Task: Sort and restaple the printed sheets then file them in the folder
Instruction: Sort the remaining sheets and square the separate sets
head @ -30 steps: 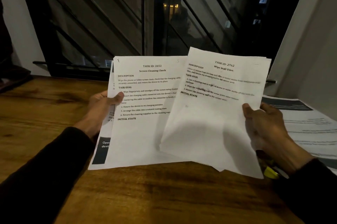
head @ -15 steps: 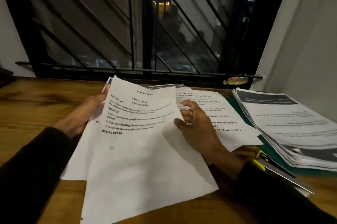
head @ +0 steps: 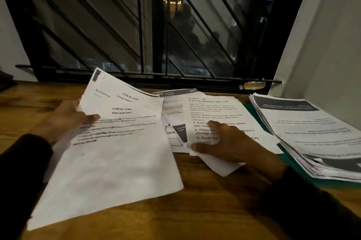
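My left hand [head: 64,120] grips a small bundle of printed sheets [head: 117,153] at its left edge, thumb on top; the front page reads "Wipe Wall Tiles", and a "Screen Cleaning" page peeks out behind it. The bundle tilts up off the wooden table [head: 205,214]. My right hand [head: 232,142] rests on a loose sheet titled "Organize network cable coils" [head: 213,108], fingers spread over it and thumb at its left edge. A dark-headed sheet [head: 173,103] lies partly under that one. A green folder [head: 252,110] lies beneath a thick stack of sheets [head: 312,132] at the right.
A barred dark window runs along the table's far edge. A small bottle [head: 252,85] lies on the sill at the right. A white wall rises behind the stack. Bare wood shows at the far left and along the front edge.
My right hand let go of the "Wipe Wall Tiles" page and moved right onto the cable coils sheet. My left hand now holds that page with its bundle, lowered toward the table.
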{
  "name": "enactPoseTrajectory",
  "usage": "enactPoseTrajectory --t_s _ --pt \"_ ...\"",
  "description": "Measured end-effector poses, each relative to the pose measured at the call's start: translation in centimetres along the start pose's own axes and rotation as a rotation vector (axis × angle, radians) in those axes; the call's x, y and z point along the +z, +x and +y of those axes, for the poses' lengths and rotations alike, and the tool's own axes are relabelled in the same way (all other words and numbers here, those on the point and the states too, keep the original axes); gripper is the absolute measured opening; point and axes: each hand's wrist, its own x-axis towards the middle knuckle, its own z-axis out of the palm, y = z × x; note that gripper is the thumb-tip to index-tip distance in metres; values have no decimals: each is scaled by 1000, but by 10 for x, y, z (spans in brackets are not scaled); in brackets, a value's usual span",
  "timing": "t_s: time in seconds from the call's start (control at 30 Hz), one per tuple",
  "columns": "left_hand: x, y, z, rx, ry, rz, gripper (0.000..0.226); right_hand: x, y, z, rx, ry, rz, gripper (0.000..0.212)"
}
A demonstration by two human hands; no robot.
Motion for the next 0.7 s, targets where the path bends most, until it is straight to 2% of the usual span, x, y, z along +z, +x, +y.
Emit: enactPoseTrajectory --t_s 0.1,0.23,0.37,0.4,0.57,0.7 --pt "-9 7 -9 -9 199 101 7 -6 -6 -4 -5 -49 -145 109" --pt "-1 11 -10 -12 390 253 33 -7 -12 -9 -78 -52 -199 105" --pt "4 11 -13 155 433 363 78 -12 -17 -14 -107 -51 -149 90" --pt "5 10 -10 195 421 372 83 -12 -18 -16 -115 -44 -145 86" --pt "34 -3 11 397 406 272 60 -4 -20 -22 -181 -112 -85 61" --pt "49 -7 13 428 289 133 53 -7 -23 -24 -180 -237 70 44"
